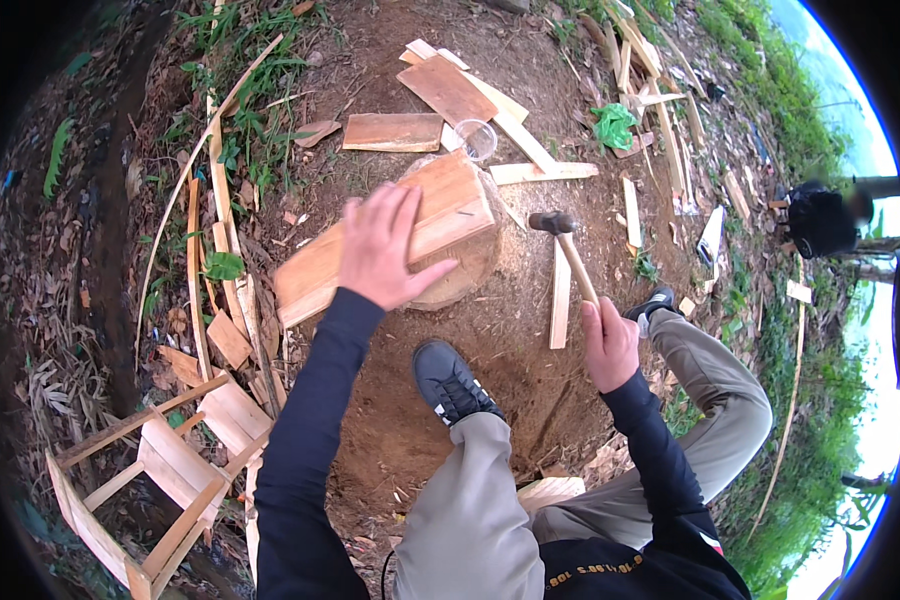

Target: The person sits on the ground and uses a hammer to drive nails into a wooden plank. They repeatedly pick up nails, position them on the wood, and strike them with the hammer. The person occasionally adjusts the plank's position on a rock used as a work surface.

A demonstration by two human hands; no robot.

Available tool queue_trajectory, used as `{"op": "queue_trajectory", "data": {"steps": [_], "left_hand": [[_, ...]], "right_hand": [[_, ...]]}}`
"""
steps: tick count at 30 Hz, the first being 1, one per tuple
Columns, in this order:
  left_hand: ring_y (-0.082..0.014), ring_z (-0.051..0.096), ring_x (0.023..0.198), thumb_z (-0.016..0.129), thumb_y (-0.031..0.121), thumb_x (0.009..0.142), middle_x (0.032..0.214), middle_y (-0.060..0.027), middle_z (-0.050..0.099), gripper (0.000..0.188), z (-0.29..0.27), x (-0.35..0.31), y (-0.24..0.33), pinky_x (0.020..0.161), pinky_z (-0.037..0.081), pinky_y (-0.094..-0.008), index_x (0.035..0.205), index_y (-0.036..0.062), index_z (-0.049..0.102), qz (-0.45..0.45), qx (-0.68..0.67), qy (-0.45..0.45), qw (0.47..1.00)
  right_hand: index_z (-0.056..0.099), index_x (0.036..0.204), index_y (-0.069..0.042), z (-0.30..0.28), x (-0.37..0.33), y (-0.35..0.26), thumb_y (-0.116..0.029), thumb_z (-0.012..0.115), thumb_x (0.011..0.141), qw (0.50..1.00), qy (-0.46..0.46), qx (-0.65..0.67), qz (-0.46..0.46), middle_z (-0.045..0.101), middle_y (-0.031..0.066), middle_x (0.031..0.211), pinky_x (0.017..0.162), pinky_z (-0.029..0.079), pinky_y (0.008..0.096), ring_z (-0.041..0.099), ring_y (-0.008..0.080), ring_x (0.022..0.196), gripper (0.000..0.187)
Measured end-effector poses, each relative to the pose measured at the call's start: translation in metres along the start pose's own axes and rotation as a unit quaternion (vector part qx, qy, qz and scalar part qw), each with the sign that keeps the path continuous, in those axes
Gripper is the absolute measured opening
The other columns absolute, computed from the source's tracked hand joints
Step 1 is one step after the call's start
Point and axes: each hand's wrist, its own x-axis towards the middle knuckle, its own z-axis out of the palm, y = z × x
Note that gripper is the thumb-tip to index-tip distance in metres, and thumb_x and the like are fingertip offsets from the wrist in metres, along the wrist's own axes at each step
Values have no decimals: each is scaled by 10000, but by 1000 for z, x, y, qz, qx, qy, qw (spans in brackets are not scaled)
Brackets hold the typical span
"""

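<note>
A long wooden piece (435,195), seemingly of boards meeting along an edge, lies slantwise on a round tree stump (470,268). Flat on top of it rests my left hand (385,250), fingers stretched out and thumb spread toward the stump. A thin dark mark, perhaps a nail, shows on the piece near its right end. My right hand (610,345) is closed around the wooden handle of a hammer (573,258). The hammer's dark head is up beside the stump, apart from the wood.
Beyond the stump lie loose boards (395,132) and a clear plastic cup (478,142). A green plastic bag (613,126) is farther right, near piled wood strips. An assembled wooden frame (175,465) stands at lower left. My shoe (450,380) is just before the stump. A dark figure (825,220) is far right.
</note>
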Motion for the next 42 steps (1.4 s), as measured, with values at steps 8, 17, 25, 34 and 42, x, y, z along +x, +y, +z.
{"op": "queue_trajectory", "data": {"steps": [8,17,25,34,42], "left_hand": [[-345,402,1335,606,515,916,1349,-166,451,725,21,1,21,1121,262,-587,1490,112,419,-2,-55,-22,998],[-248,506,1263,659,255,919,1214,-37,568,319,38,6,23,1146,275,-562,1227,172,640,13,-125,-37,991],[-228,574,1214,715,215,866,1145,-5,642,179,36,6,22,1122,351,-523,1040,187,747,3,-188,12,982],[-225,576,1214,722,212,860,1118,-7,658,180,38,5,23,1123,352,-515,1032,189,767,-5,-192,21,981],[-226,576,1216,713,201,862,1115,-3,658,217,40,5,23,1128,349,-513,1074,202,760,3,-195,22,981]], "right_hand": [[468,770,-16,3,10,-1,-206,551,1029,1000,-3,13,-17,453,180,557,470,354,443,506,389,490,332],[493,779,-9,4,8,0,-215,562,1022,999,-38,-5,-10,468,194,558,482,377,453,533,399,507,326],[496,861,-20,-6,21,-19,-228,543,1026,990,-102,-63,-78,547,189,627,496,430,473,580,397,557,270],[474,892,-16,-11,26,-15,-223,554,1018,975,-122,-155,-98,519,177,572,454,433,464,568,384,496,256],[476,866,-29,-9,26,-10,-240,579,1011,973,-121,-173,-97,515,174,546,418,419,455,555,369,449,276]]}}
